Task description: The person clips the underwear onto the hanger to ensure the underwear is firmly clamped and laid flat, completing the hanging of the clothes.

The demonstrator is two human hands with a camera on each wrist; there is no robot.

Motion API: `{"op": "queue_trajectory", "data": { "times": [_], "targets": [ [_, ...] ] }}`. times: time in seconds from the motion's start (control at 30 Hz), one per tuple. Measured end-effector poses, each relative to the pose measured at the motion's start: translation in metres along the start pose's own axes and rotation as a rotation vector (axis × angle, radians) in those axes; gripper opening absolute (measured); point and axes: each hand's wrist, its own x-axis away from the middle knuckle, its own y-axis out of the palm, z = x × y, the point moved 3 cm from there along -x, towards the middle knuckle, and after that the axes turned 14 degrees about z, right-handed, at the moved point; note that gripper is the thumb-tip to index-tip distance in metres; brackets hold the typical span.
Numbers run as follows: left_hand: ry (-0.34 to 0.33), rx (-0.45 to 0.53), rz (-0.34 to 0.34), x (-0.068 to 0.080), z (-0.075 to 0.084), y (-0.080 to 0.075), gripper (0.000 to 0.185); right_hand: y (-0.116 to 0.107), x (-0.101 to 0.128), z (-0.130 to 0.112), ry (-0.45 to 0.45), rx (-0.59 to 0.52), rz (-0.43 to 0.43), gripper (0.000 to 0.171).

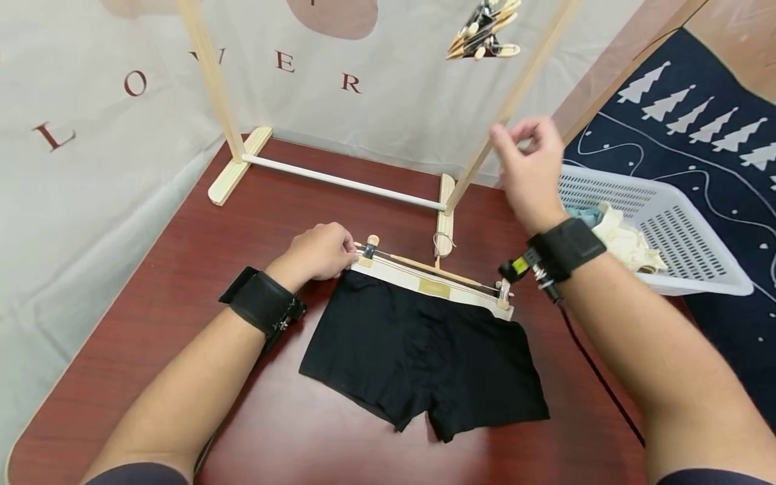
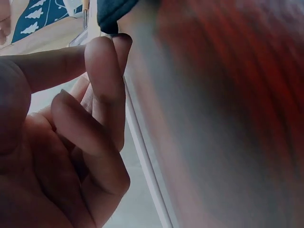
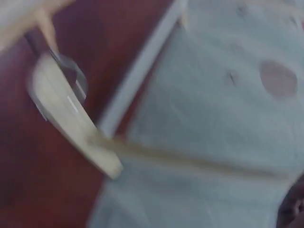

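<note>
Black boxer briefs (image 1: 418, 337) with a white waistband lie flat on the table. Along the waistband runs a slim wooden clip hanger (image 1: 436, 268), one clip (image 1: 370, 248) at the left end and another (image 1: 503, 293) at the right. My left hand (image 1: 321, 250) pinches the waistband's left corner between thumb and forefinger; dark cloth (image 2: 114, 14) shows at the fingertips in the left wrist view. Raised away from the briefs, my right hand (image 1: 536, 172) is in front of the rack's right post (image 1: 473, 172), fingers loosely bent, with nothing visible in them.
A wooden rack with a white lower bar (image 1: 345, 182) stands at the table's back. Several clip hangers (image 1: 485, 30) hang at the upper right. Right of the table, a white basket (image 1: 709, 236) holds pale and blue cloth. A lettered sheet (image 1: 151, 121) hangs behind.
</note>
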Motion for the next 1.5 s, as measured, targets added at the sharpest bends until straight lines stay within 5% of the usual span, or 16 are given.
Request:
{"op": "queue_trajectory", "data": {
  "times": [0.07, 0.2, 0.33, 0.53, 0.73, 0.87, 1.0, 1.17, 1.33, 1.5],
  "targets": [
    [0.003, -0.012, -0.002, -0.001, -0.002, -0.001, 0.022, -0.009, -0.021, -0.011, 0.08, -0.042, -0.022, 0.034],
    [-0.007, -0.016, -0.019, -0.001, -0.005, 0.0, 0.024, -0.009, -0.048, -0.028, 0.19, -0.027, -0.257, 0.065],
    [-0.009, -0.001, -0.049, 0.001, -0.007, 0.005, 0.023, -0.006, -0.058, -0.03, 0.199, -0.021, -0.389, 0.042],
    [0.032, 0.015, -0.045, -0.001, -0.004, 0.003, 0.025, -0.01, -0.065, -0.031, 0.134, 0.012, -0.387, 0.023],
    [0.034, -0.103, 0.1, 0.001, 0.001, -0.009, 0.026, -0.009, -0.063, -0.038, 0.095, 0.007, -0.411, 0.017],
    [0.163, -0.15, 0.124, -0.006, 0.025, -0.008, 0.027, -0.011, -0.065, -0.039, 0.094, 0.017, -0.417, 0.014],
    [0.37, -0.207, 0.014, -0.018, 0.055, 0.013, 0.032, -0.014, -0.065, -0.036, 0.083, 0.023, -0.408, 0.013],
    [0.478, -0.261, -0.109, -0.025, 0.075, 0.034, 0.023, -0.017, -0.063, -0.04, 0.069, 0.046, -0.418, 0.014],
    [0.526, -0.169, -0.144, -0.023, 0.072, 0.034, 0.026, -0.019, -0.062, -0.038, 0.081, 0.043, -0.412, 0.014],
    [0.547, -0.099, -0.097, -0.019, 0.056, 0.007, 0.018, -0.019, -0.063, -0.038, 0.077, 0.035, -0.412, 0.014]
  ]
}}
